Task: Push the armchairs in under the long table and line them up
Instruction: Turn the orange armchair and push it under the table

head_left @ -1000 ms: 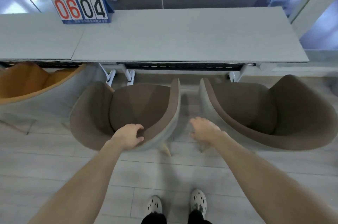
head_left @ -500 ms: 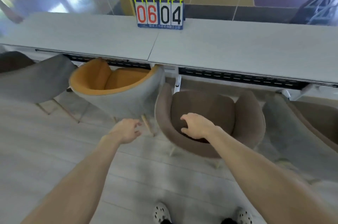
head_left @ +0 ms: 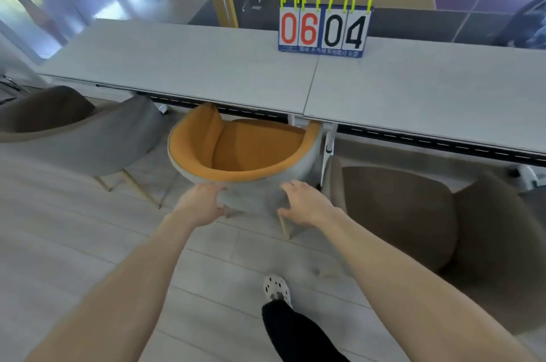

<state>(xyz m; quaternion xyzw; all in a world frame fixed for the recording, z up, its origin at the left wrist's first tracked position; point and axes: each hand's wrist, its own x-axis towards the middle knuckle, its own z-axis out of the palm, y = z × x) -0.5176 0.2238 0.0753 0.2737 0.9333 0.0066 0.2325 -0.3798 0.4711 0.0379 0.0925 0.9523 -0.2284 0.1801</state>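
both hands have moved since the last look: the right hand (head_left: 305,204) has left the brown chair (head_left: 413,214) and the left hand (head_left: 204,203) has reached forward, and now both sit on the back of the orange chair (head_left: 251,152), which is right in the middle of the view. the left hand is flat on the grey outside of the chair back, near the left end, with the thumb low down. the right hand is on the right end with the fingers spread and bent over the curve. neither hand is closed tight around anything; they look set to push, not to lift. the orange chair has its front tucked a little way under the long table (head_left: 206,72), but most of the seat sticks out and it looks turned a bit to one side. i think this chair is the one being done now. the brown chair to the right is close to the table, but i cannot tell if its front is under the edge, and it sits just beside the orange one. the grey chair (head_left: 88,131) on the left stands further out and points another way, so it likely needs a push too. a score board (head_left: 325,29) stands on the table top. so the job looks partly done, with the orange chair to push in straight and the grey one to follow
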